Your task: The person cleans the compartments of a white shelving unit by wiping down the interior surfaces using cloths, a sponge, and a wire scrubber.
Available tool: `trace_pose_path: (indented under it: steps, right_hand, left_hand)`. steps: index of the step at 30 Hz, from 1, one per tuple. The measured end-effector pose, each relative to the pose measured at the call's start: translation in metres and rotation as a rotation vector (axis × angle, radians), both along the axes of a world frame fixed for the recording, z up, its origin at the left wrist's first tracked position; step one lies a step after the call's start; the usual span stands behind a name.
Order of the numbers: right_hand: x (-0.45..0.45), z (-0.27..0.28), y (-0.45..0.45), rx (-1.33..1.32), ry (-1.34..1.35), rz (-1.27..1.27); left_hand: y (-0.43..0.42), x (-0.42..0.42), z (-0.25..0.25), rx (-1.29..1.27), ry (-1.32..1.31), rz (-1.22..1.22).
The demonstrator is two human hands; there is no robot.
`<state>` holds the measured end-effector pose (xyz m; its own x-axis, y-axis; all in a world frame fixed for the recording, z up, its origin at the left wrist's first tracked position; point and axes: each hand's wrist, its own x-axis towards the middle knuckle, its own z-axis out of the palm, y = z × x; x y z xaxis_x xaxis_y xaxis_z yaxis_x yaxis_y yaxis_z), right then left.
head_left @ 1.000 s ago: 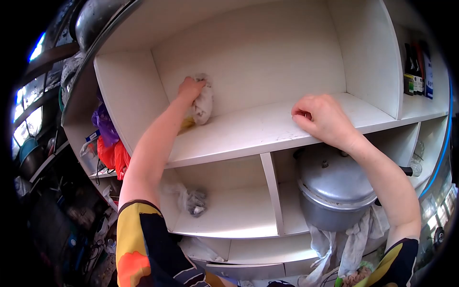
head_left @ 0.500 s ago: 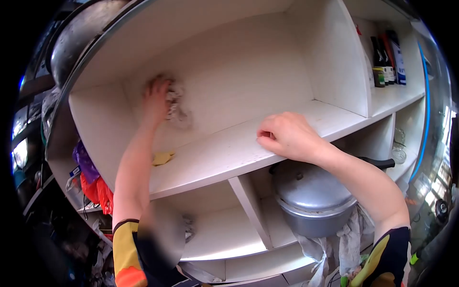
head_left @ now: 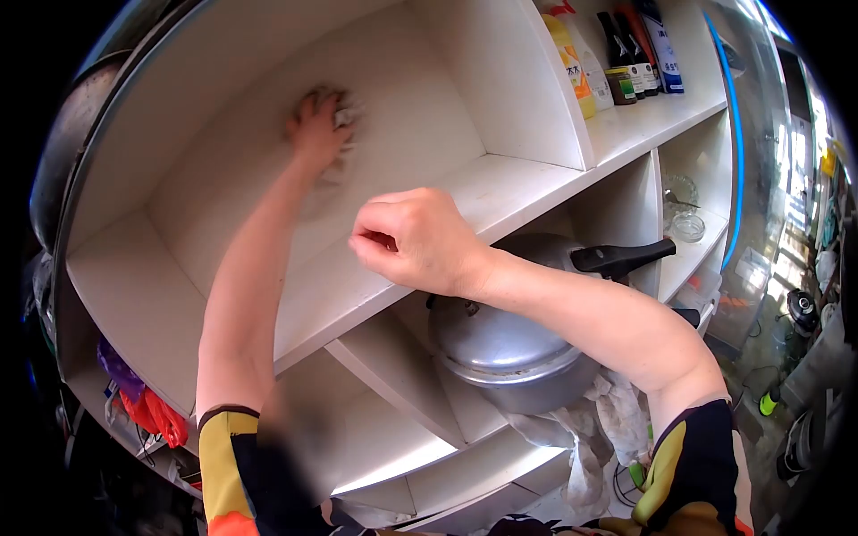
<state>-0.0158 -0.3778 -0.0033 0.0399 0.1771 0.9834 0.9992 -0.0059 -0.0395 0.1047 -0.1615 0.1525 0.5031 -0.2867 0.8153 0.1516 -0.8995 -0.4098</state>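
My left hand (head_left: 320, 132) presses a crumpled greyish-white cloth (head_left: 347, 125) against the back panel of the white shelf compartment (head_left: 398, 76); hand and cloth are blurred by motion. My right hand (head_left: 420, 237) is curled into a loose fist in front of the compartment's floor, near its front edge. A dark hollow shows between its thumb and fingers, with nothing visible in it. Whether this hand touches the shelf I cannot tell. Below my right forearm, a silver pressure cooker (head_left: 509, 335) with a black handle (head_left: 626, 258) sits in the lower compartment, partly hidden.
At the upper right stand a yellow bottle (head_left: 572, 67), dark bottles (head_left: 618, 45), a jar (head_left: 620, 87) and a blue-white can (head_left: 660, 49). Glass dishes (head_left: 687, 225) are on the shelf beneath. Rags (head_left: 585, 438) hang under the cooker. Red bags (head_left: 156, 415) lie at lower left.
The view has shifted right and tilted. My left hand has moved up and right along the back panel with the cloth. My right hand stays curled. The yellow piece on the shelf is out of sight.
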Motion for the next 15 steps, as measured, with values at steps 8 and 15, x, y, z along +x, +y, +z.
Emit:
trace_pose_path:
  steps: [8, 15]
  right_hand:
    - [-0.002, 0.001, -0.013, 0.262, 0.211, 0.39]
    - [-0.004, -0.002, -0.006, 0.244, 0.108, 0.419]
  left_hand:
    - [-0.167, 0.012, -0.091, -0.754, 1.064, -0.712]
    - [-0.172, -0.082, -0.076, -0.302, 1.275, -0.746]
